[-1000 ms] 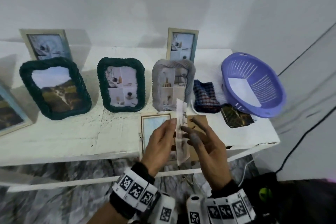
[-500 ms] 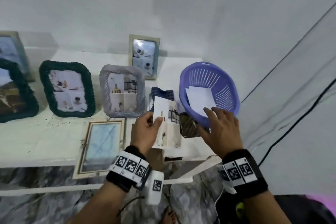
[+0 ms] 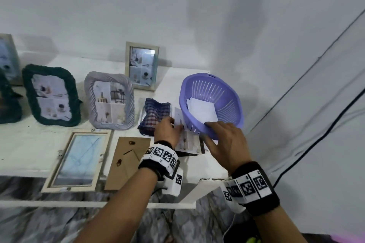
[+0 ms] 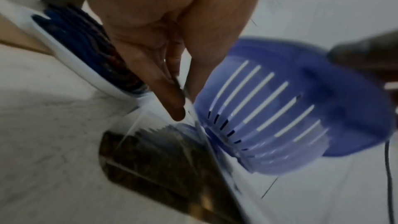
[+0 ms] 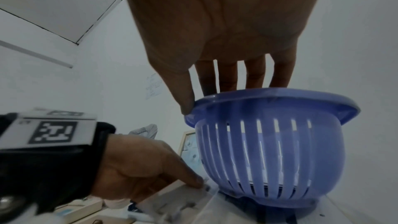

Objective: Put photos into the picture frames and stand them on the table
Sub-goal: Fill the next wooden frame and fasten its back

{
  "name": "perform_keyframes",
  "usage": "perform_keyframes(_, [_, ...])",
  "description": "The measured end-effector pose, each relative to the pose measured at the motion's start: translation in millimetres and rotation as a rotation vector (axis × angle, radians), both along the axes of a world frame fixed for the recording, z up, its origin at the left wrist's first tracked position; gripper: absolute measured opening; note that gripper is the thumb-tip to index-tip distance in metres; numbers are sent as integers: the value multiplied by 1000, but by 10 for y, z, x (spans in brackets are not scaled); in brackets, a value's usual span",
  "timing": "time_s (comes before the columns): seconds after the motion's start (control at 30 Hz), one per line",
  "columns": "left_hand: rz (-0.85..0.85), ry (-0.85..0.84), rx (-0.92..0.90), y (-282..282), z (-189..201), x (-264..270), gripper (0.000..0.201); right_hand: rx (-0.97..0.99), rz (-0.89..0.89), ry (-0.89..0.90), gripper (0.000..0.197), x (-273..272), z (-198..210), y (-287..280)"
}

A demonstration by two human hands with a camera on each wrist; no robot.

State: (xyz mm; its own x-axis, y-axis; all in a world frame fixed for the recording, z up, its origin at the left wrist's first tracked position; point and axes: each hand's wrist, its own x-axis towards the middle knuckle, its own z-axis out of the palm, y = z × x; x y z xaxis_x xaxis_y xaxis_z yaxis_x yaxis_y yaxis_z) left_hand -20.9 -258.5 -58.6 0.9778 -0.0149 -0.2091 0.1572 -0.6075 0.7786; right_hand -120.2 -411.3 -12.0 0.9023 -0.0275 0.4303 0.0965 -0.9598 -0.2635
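Step in hand: judged to be setting one photo aside under the basket while reaching for another.
Left hand (image 3: 167, 129): fingers pinch a pale collage photo (image 3: 188, 141), pressed low beside the basket's foot, over a darker photo (image 4: 150, 156) lying on the surface.
Right hand (image 3: 225, 142): fingers straight and spread, tips over the near rim of the purple basket (image 3: 227, 92), thumb touching its lip; holding nothing.
Doing it well: steady or tip the basket by the rim, slide the photo flat to avoid creasing, lift one sheet only.
Basket contents: white sheets (image 3: 201, 110), probably photo backs.
Open frame (image 3: 76, 161): lies flat at the surface's front edge, its brown backing board (image 3: 126, 163) just beside it; awaiting a photo.
Filled frames: grey rope frame (image 3: 109, 101), green rope frame (image 3: 52, 95), pale wooden frame (image 3: 141, 65), all upright.
Checked cloth (image 3: 154, 114): bundled left of the basket.
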Motion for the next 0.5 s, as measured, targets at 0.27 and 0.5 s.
perform_keyframes(0.27, [-114,-16,349,-35,67,7,23,-41,61,138,28,0,-172,79])
perform_keyframes(0.5, [38,-112,-98,232,72,157,37,92,136,269,47,67,-55,-1])
